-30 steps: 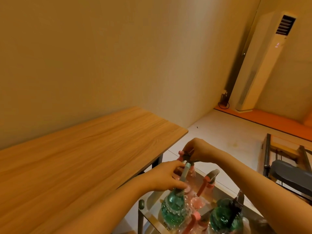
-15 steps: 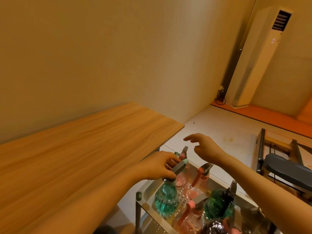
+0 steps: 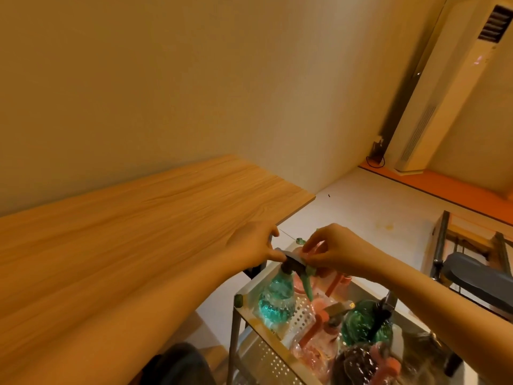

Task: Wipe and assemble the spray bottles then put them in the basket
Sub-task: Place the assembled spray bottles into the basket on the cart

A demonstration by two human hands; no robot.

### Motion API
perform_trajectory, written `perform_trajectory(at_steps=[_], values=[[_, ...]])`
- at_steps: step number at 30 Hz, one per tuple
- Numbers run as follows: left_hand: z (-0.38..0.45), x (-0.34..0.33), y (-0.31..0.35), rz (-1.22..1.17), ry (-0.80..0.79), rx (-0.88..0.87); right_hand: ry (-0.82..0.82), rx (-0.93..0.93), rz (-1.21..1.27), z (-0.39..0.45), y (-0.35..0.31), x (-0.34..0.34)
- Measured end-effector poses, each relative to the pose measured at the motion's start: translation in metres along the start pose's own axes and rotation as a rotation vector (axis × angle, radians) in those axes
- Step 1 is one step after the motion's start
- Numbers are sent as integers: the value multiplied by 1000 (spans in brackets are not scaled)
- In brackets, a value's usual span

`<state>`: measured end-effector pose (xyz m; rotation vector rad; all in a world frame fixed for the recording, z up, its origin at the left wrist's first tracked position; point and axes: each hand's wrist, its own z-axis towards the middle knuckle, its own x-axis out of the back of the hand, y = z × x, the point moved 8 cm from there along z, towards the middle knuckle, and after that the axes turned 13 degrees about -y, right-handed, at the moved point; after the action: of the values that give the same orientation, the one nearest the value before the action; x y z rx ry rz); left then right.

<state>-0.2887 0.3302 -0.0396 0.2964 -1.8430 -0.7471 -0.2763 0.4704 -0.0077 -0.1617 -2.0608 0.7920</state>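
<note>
Teal plastic catches the light where both hands meet over the basket (image 3: 280, 354). The left hand (image 3: 256, 245) grips the back of the spray head on a teal bottle (image 3: 276, 300), and the right hand (image 3: 333, 252) pinches the front of that same head, so the two hands sit close together, both clamped on it. The bottle stands at the basket's near-left corner, its trigger hanging down toward the others; I cannot tell whether its base rests on the perforated floor or is lifted a little.

Several bottles already lie in the basket: a green bottle (image 3: 363, 325) with a dark head, pink bottles (image 3: 319, 348) heaped in the middle, and a dark one at the lower edge. The wooden worktop (image 3: 125, 232) beside the basket shows no bottles and no cloth on the part in view. By my reckoning the job is nearly finished, with this teal bottle perhaps the last, needing only its head seated and the hands let go.
</note>
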Motion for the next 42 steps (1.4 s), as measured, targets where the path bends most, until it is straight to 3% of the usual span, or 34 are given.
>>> perform_trajectory(at_steps=[5, 8, 10, 12, 15, 20, 23, 28, 35, 42], values=[[-4, -18, -6, -497, -79, 56, -147, -49, 136, 8, -5, -6], [-7, -26, 3, -756, -175, 101, -115, -96, 175, 15, -4, -9], [-8, -32, 7, -981, -304, 149, -89, -185, 415, 17, 8, -12], [-6, -34, 11, -1114, -393, 166, -193, -261, 787, 17, 14, -27], [-1, -35, 12, -1154, -433, 175, -255, -303, 1194, 16, 14, -41], [10, -39, 18, -961, -490, 129, -87, -262, 1481, 17, 8, -50], [17, -41, 18, -896, -471, 140, -9, -223, 1512, 19, 12, -51], [21, -35, 12, -843, -316, 136, -31, -269, 1408, 13, 28, -54], [20, -39, 10, -759, -165, 73, 245, -217, 1198, 10, 39, -56], [13, -45, 2, -735, -35, -99, 346, -134, 1059, 6, 32, -57]])
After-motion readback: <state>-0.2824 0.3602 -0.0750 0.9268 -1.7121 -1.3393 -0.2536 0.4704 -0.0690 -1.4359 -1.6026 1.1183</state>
